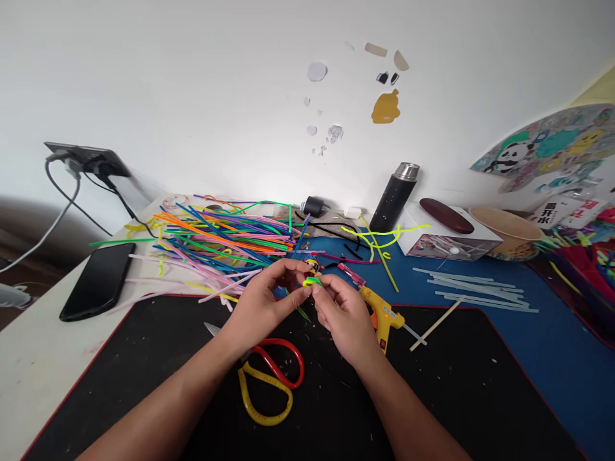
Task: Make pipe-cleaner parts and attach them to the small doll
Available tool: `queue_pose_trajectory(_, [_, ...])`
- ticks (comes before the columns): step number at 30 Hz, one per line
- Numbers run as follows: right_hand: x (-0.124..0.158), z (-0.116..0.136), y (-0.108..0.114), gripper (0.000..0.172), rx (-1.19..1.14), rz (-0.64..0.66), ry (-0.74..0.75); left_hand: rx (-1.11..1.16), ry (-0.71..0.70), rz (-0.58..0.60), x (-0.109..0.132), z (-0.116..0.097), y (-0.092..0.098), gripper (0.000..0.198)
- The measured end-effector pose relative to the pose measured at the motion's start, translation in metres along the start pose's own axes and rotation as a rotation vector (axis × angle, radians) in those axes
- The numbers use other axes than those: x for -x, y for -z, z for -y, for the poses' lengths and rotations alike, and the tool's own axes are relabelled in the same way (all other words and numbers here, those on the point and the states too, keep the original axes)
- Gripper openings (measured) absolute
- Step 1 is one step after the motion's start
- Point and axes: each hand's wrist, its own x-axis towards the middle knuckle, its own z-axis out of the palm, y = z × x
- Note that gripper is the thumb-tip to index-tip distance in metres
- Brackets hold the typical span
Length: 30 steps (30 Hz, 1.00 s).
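My left hand (266, 301) and my right hand (343, 314) meet over the black mat (144, 358), both pinched on a small neon-green pipe cleaner piece (312, 281) that is coiled between the fingertips. A small multicoloured bit sits just above it, partly hidden by my fingers. A big heap of coloured pipe cleaners (221, 240) lies just behind my left hand. Red-and-yellow scissors (269, 381) lie on the mat under my wrists. A yellow glue gun (382, 314) rests right beside my right hand.
A black phone (98, 278) lies at the left, with cables and a wall socket (86, 157) behind. A dark flask (396, 198), a white box (451, 240), a bowl (509, 230) and several glue sticks (475, 291) stand on the blue mat at the right. A wooden stick (435, 326) lies near the gun.
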Motion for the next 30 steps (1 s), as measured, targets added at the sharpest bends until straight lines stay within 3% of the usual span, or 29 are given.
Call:
queue_pose_trajectory(19, [0.0021, 0.0046, -0.0013, 0.026, 0.204, 0.026, 0.04, -0.304, -0.214, 0.007, 0.0019, 0.003, 0.0032, 0.007])
queue_pose_trajectory(30, [0.0032, 0.0041, -0.002, 0.031, 0.186, 0.024, 0.058, -0.31, -0.198, -0.042, 0.0025, 0.0037, 0.0042, 0.003])
